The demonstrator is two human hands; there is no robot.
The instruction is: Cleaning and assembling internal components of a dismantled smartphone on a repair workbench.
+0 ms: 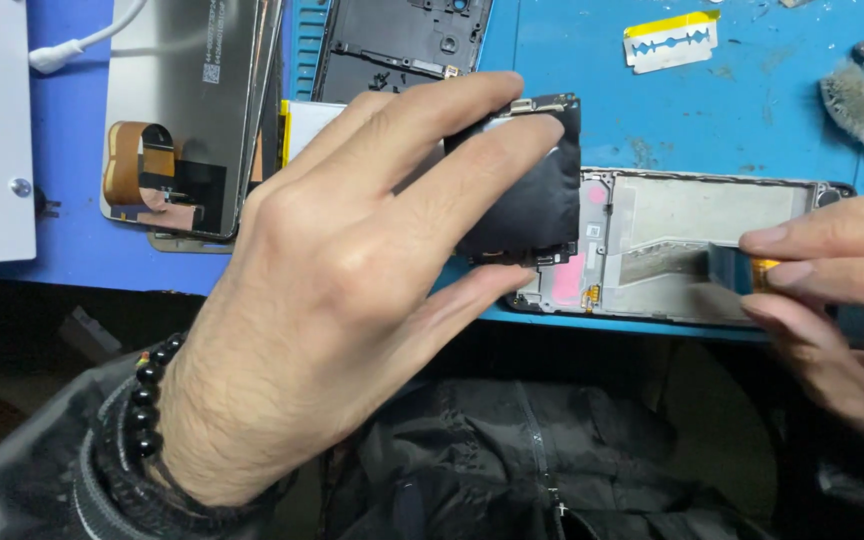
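Your left hand [332, 290] pinches a black board cover [527, 180] at centre frame, fingers pressed along its top and thumb beneath, above the left end of the opened phone frame [682, 215], whose long axis runs left to right along the blue mat's [572, 70] near edge. Your right hand [832, 290] at the right edge pinches the orange flex strip [764, 268]. Open mat lies above the frame, toward the razor blade [670, 40] and brush [862, 105].

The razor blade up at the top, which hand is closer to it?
Left. The left hand holds a black part, its fingers ending below and left of the razor blade. The right hand sits lower, at the phone frame's right end.
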